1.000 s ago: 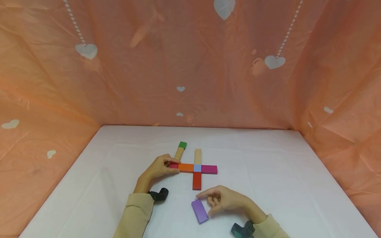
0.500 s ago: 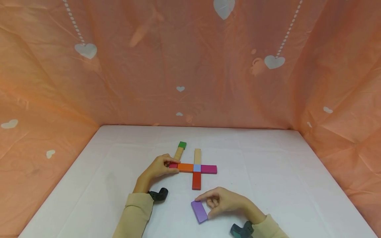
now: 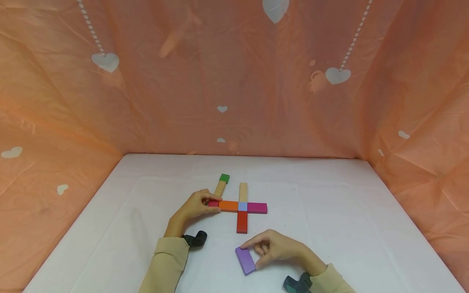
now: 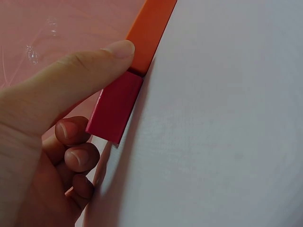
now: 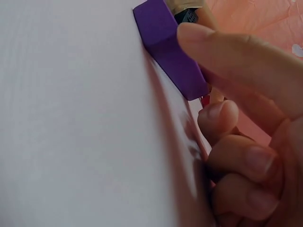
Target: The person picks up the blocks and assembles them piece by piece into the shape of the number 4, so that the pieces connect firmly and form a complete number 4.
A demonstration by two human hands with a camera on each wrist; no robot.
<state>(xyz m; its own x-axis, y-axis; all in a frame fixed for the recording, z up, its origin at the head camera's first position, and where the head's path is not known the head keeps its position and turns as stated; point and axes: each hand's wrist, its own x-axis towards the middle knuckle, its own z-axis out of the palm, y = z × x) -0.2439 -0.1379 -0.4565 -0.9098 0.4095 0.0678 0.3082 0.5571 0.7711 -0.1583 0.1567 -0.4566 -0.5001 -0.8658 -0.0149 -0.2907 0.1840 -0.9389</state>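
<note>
My left hand pinches a crimson block between thumb and fingers, the thumb tip overlapping its joint with an orange block. The other fingers are curled beneath, as the left wrist view shows. My right hand holds a purple block at the front, thumb at its lower right corner and index fingertip at its far end. In the right wrist view, the same purple block stands close over the white table, the thumb against its side.
A light blue square joins the orange block, a magenta block, a red block and a natural wood block in a cross. Another wood block, tipped by a green block, slants up from the crimson one.
My right index fingertip has come down onto the purple block's far end, and the thumb now meets its corner. My left hand stays where it was.
</note>
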